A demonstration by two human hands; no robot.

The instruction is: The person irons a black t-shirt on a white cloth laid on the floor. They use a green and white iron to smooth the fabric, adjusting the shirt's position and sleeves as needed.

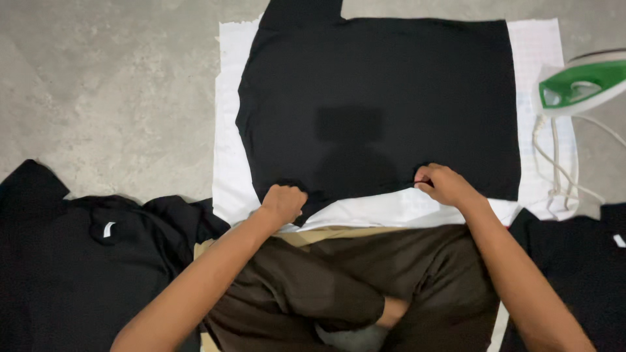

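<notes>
**Hem pinched, iron parked close**

While both fists grip the near edge of the black shirt, it lies flat on a white cloth over rough concrete floor. Left hand & right hand are each closed, pinching soft matte fabric. Risk: uneven tugging could crease it; the iron's cord w/ the green-white iron nearby could snag.

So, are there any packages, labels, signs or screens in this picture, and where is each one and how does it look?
No packages, signs or screens.
Small white tag: on the black garment pile at the left, a short slanted strip.
Second white tag: on the black garment at the right edge, small, partly cut off.
Both hands, left hand and right hand, grip the black shirt, where no tag shows.
</notes>
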